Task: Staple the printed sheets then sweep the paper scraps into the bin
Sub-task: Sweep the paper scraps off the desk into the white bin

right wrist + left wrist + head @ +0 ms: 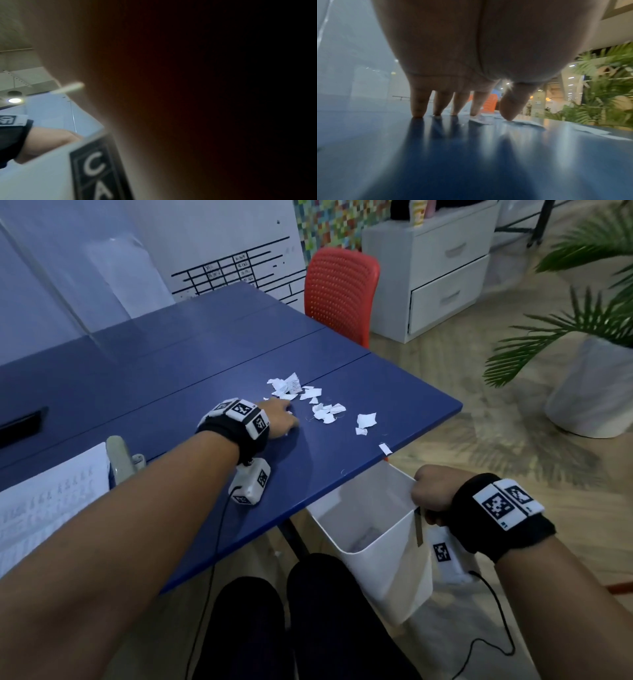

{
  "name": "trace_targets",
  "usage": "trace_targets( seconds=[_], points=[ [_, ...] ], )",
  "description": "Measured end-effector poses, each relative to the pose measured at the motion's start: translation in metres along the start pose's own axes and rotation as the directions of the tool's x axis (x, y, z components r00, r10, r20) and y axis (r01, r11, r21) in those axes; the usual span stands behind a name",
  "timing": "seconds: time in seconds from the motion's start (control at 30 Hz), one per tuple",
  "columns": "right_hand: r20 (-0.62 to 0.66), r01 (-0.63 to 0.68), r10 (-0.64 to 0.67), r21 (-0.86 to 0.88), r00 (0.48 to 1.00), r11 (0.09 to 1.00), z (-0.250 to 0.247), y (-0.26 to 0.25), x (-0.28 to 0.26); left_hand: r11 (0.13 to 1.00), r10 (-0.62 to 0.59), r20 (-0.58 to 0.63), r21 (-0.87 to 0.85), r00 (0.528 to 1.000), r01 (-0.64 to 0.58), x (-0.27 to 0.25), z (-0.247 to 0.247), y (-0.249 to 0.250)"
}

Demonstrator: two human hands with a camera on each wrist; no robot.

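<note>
Several white paper scraps lie scattered on the blue table near its right edge; one strip hangs at the very edge. My left hand lies on the table just left of the scraps, its straight fingertips touching the surface and the nearest scraps. My right hand grips the rim of the white bin, held below the table edge. The printed sheets and a grey stapler lie at the near left. The right wrist view shows mostly my dark palm and the bin's wall.
A red chair stands at the table's far right corner. White drawers and a potted palm stand on the floor to the right. My knees are under the table edge, beside the bin.
</note>
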State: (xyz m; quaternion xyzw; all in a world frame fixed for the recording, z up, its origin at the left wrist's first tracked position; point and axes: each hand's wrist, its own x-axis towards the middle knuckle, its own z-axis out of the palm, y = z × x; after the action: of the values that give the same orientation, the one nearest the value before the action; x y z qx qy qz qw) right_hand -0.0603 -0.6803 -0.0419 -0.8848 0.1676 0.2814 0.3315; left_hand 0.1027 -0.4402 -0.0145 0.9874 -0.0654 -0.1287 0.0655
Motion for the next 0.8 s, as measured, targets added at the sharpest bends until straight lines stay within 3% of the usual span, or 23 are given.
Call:
trace_targets(
  seconds=[0.23, 0.43, 0.53, 0.67, 0.8],
  points=[
    [-0.019, -0.005, 0.005, 0.002, 1.000, 1.000, -0.010, 0.009, 0.007, 0.971, 0.209, 0.034, 0.110, 0.977, -0.212, -0.058, 0.023, 0.042],
    [-0.018, 0.000, 0.000, 0.010, 1.000, 1.000, -0.014, 0.013, 0.008, 0.916, 0.400, 0.051, 0.009, 0.915, -0.401, -0.124, 0.062, 0.075],
    [-0.008, 0.003, -0.003, 0.023, 1.000, 1.000, -0.015, 0.014, 0.007, 0.897, 0.443, 0.068, -0.049, 0.894, -0.440, -0.149, 0.075, 0.082],
    [-0.023, -0.010, 0.011, 0.030, 1.000, 1.000, -0.015, 0.014, 0.006, 0.886, 0.441, -0.110, -0.107, 0.891, -0.451, -0.156, 0.067, 0.087],
    [-0.033, -0.032, 0.032, 0.014, 0.999, 0.999, -0.014, 0.009, 0.001, 0.913, 0.318, -0.305, -0.158, 0.898, -0.377, -0.121, 0.034, 0.089]
  ],
)
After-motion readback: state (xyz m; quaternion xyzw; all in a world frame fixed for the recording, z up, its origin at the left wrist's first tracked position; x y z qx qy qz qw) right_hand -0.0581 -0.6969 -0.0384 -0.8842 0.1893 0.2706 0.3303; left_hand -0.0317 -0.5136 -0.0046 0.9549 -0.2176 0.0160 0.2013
